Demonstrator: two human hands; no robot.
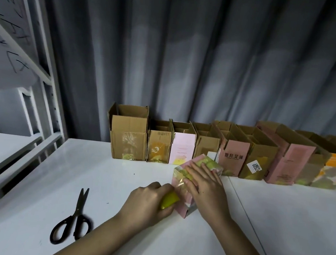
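Fingers [165,212] of the left hand [146,204] curl round a yellow-green tool [169,200], held against the near side of the pink box [184,209] standing mid-counter [116,174]; the right hand [204,185] lies flat on its top. Taping it shut seems to be underway; next, the strip needs smoothing down while the box is held steady. One pink box, one pair of scissors [74,219], at least eight open cartons [128,139] along the back
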